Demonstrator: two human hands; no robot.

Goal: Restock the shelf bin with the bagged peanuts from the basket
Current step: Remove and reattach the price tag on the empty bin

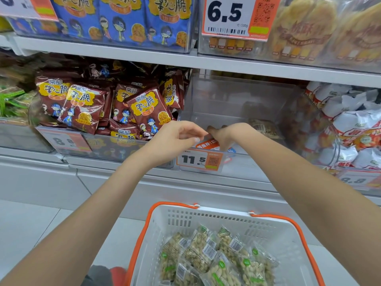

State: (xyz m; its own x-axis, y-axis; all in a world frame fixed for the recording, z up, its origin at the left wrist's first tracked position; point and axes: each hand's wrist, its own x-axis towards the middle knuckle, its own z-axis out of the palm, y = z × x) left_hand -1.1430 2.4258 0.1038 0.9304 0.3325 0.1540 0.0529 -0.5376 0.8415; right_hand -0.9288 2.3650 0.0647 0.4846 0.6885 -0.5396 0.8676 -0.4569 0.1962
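Note:
A clear plastic shelf bin (231,100) stands on the middle shelf, nearly bare inside. One bagged peanuts pack (265,127) lies on its floor at the right. My right hand (225,137) hooks its fingers over the bin's front rim and grips it. Just left of it, at the same rim, my left hand (178,137) is loosely curled and holds nothing. Below my arms sits a white basket with orange handles (206,217), with several clear bags of peanuts (214,256) piled in it.
An orange price tag reading 11.5 (199,159) hangs on the bin's front. A bin of dark red snack packs (103,108) is to its left and white-and-red bags (350,120) to its right. The upper shelf (144,52) overhangs the bin.

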